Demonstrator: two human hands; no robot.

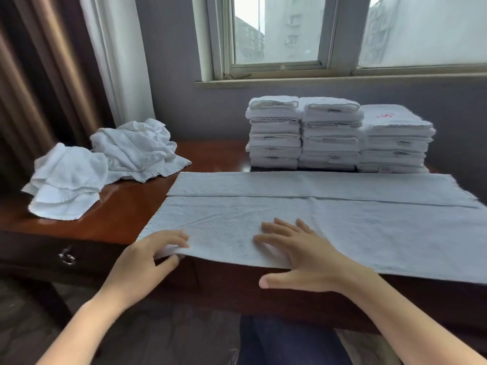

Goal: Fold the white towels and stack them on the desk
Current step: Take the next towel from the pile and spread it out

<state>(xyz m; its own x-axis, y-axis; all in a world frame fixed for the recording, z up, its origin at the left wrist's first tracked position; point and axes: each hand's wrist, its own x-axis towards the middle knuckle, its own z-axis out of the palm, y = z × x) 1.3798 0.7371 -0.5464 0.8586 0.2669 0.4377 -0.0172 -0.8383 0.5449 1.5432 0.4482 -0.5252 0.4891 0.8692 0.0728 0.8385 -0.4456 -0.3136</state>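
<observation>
Desk, red-brown wood, bearing: one white towel spread flat along the near edge, far strip folded over; three stacks of folded towels side by side behind it, under the window; a heap of unfolded towels at the left end. Left hand pinches the spread towel's near left corner, fingers above and thumb beneath. Right hand lies flat on it, fingers straight and spread.

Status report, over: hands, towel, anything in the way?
Left hand pinches near corner of spread towel. Right hand flat on it. Folded stacks behind, crumpled towels left; neither in the way.
</observation>
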